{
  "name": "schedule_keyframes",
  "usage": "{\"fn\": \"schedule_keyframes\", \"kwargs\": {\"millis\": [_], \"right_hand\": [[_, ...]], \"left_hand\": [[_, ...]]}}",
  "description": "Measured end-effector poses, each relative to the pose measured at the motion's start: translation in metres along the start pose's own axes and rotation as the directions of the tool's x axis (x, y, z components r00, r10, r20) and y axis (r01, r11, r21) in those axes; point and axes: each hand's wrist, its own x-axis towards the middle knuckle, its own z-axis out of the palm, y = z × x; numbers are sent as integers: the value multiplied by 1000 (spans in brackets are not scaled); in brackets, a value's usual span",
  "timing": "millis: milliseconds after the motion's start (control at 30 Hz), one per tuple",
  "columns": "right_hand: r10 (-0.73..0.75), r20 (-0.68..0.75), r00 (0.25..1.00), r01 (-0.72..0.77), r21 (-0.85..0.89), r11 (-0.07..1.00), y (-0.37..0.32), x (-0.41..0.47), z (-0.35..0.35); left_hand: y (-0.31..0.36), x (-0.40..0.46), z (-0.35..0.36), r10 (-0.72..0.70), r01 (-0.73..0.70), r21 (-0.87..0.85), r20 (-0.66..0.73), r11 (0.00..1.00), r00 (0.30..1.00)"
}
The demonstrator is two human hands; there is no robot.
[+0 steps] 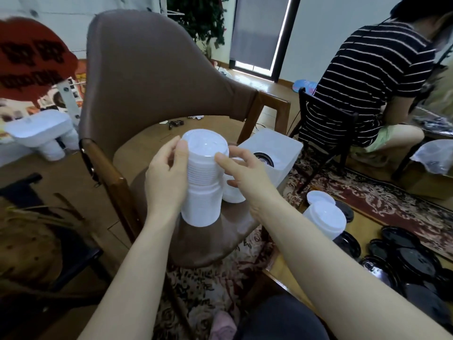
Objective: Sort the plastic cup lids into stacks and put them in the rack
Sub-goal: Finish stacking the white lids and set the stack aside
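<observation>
left hand (pixel 166 177) is wrapped round the side of the tall white lid stack (pixel 203 182), and the right hand (pixel 241 171) has its thumb pressing the top rim, so both are clamped on it, I'd guess to square the lids up. The stack stands on the brown chair seat (pixel 220 246) with a shorter white stack (pixel 232 192) touching behind it. Not much seat left near the front edge. The white bin (pixel 277 148) just beyond might be the rack, can't tell. More white lids (pixel 324 218) and black lids (pixel 407 256) wait on the floor to the right
</observation>
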Motion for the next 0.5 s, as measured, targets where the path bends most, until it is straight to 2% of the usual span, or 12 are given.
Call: {"fn": "schedule_keyframes", "kwargs": {"millis": [200,500], "right_hand": [[45,-20,999,-45,2,999,6,1,2],[69,-31,997,-67,37,997,13,0,-1]], "left_hand": [[-12,0,-2,-83,84,-26,39,996,996],[-14,-4,4,-102,104,-50,35,993,994]]}}
